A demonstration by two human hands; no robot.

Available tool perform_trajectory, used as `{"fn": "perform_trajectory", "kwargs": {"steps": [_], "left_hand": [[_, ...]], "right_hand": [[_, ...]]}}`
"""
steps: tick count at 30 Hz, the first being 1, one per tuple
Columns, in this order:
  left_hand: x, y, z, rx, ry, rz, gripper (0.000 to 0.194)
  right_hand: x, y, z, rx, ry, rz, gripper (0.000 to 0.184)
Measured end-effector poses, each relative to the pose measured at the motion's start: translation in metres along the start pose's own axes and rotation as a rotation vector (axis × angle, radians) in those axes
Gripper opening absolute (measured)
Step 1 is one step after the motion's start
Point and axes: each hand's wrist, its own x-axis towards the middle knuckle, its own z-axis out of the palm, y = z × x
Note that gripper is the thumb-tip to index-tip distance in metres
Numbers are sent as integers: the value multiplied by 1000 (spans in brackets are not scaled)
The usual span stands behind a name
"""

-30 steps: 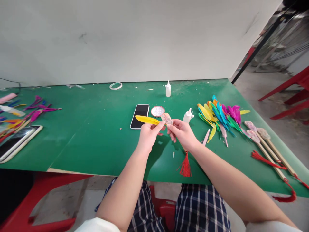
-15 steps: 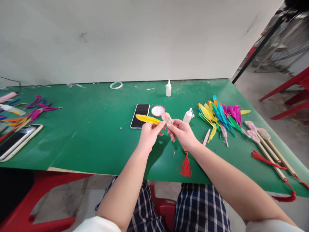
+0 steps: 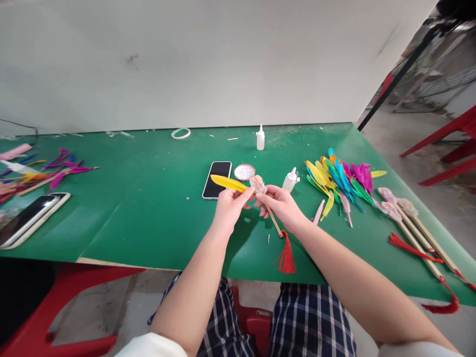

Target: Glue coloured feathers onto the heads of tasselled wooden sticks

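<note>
My left hand (image 3: 230, 207) pinches the quill end of a yellow feather (image 3: 227, 183) that points left over the green table (image 3: 141, 208). My right hand (image 3: 281, 206) grips a thin wooden stick (image 3: 274, 223) just below its pale carved head (image 3: 257, 183). A red tassel (image 3: 287, 255) hangs from the stick's lower end. The feather's quill meets the carved head between my two hands. Both hands are closed in a pinch above the table's front middle.
A black phone (image 3: 217, 179), a small round dish (image 3: 244, 171) and two white glue bottles (image 3: 290, 179) (image 3: 260, 138) lie behind my hands. Coloured feathers (image 3: 340, 178) and more tasselled sticks (image 3: 412, 228) are at the right. Another phone (image 3: 31, 218) and feathers (image 3: 44, 171) are at the left.
The stick has tilted, so more of its shaft shows below my right hand. Both hands stay in the same spot; the view has shifted slightly.
</note>
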Motion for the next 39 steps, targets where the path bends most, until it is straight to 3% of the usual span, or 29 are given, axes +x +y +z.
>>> {"fn": "perform_trajectory", "kwargs": {"steps": [10,17,33,39], "left_hand": [[0,-2,-1,-3,9,18,31],[-1,0,-1,-113,107,43,32],[-2,0,0,-132,40,43,28],[-1,1,-1,-143,80,44,29]], "right_hand": [[1,0,-1,-7,-7,13,22],[-1,-3,0,3,24,-16,21],[-4,-6,-1,63,27,-52,21],[-2,-4,-1,73,-10,38,25]]}}
